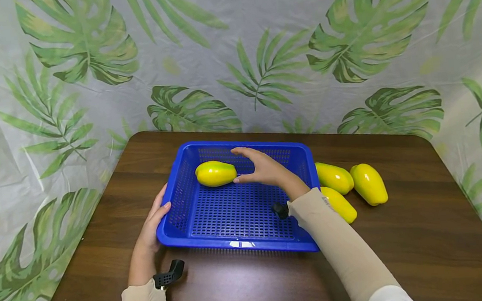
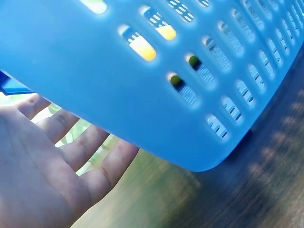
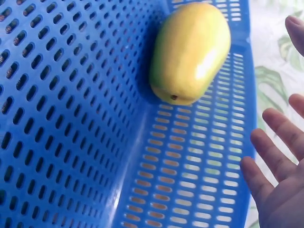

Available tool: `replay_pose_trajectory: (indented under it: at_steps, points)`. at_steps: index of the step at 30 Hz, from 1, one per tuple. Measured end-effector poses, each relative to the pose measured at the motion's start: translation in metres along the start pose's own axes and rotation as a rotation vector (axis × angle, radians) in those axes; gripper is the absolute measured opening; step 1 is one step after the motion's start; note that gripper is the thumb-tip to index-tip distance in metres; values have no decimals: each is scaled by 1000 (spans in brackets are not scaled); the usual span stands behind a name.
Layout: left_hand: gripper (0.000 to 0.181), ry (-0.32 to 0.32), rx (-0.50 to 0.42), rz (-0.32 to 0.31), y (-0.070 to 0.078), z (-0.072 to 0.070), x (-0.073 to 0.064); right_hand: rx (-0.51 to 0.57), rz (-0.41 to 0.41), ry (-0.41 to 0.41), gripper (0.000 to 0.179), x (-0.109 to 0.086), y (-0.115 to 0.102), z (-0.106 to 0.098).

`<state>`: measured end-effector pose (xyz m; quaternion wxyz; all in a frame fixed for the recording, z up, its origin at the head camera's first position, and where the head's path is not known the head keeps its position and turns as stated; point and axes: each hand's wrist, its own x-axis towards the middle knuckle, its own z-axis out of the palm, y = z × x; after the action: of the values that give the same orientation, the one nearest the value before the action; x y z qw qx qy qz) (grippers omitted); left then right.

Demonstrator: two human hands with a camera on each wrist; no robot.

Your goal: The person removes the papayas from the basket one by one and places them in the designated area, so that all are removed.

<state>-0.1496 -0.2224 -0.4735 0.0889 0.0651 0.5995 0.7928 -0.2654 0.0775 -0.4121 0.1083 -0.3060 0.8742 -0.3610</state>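
Note:
A blue plastic basket (image 1: 241,246) with slotted walls stands on the table. Inside, near its far left corner, lies one yellow fruit (image 1: 216,173), papaya-like and tinged green. My left hand (image 1: 148,230) holds the basket's left side, thumb at the rim and fingers along the outer wall; the left wrist view shows the fingers (image 2: 102,171) against that wall. Over the basket, my right hand (image 1: 264,167) has thumb and fingers spread apart beside the fruit's right end, with nothing gripped. In the right wrist view the fruit (image 3: 190,52) lies apart from the right fingers (image 3: 273,152).
Right of the basket lie three more yellow fruits: one at the back (image 1: 334,177), one farther right (image 1: 369,184), and one in front (image 1: 340,204), partly covered by the right sleeve. A leaf-patterned curtain (image 1: 271,100) hangs behind the brown wooden table (image 1: 424,230).

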Motion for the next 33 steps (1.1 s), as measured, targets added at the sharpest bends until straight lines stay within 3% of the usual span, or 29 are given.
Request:
replay_pose_trajectory:
  at_steps: [24, 33]
  points:
    - [51, 1, 21, 7, 0, -1, 0, 68, 59, -31, 73, 29, 12, 32]
    - [52, 10, 26, -5, 1, 1, -1, 71, 39, -65, 72, 38, 11, 42]
